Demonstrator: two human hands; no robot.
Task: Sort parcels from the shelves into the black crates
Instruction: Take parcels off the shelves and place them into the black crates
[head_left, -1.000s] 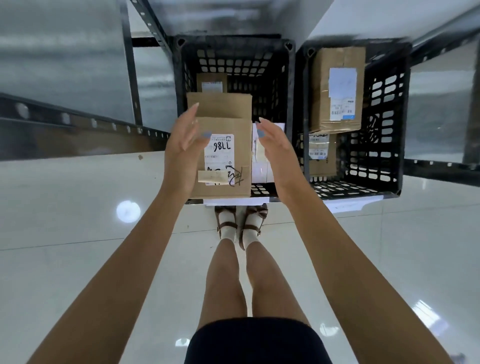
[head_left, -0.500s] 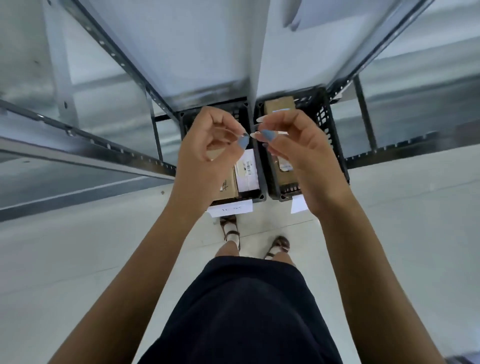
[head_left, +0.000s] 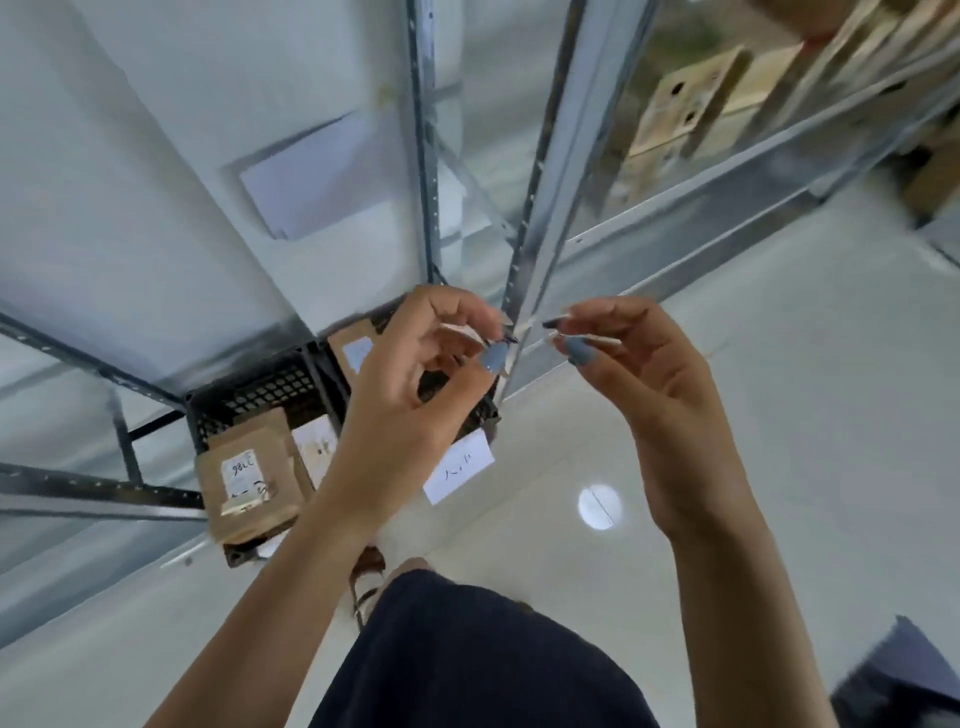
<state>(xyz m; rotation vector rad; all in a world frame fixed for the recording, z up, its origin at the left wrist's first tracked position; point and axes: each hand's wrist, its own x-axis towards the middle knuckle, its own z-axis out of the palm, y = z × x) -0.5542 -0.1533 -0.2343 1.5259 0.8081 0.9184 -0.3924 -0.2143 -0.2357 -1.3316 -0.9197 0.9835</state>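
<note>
Cardboard parcel marked 98LL (head_left: 249, 488) is now lying in the black crate (head_left: 244, 400) at 9 o'clock, no longer between my palms as it was a second ago; that drop is looking complete. My left hand (head_left: 410, 395) and right hand (head_left: 639, 374) are hovering empty, fingers curled, tips nearly meeting. I am turning toward the shelves (head_left: 727, 156) at 1 o'clock, where blurred parcels are waiting. Glossy pale floor (head_left: 779, 467) is reflecting a ceiling light.
</note>
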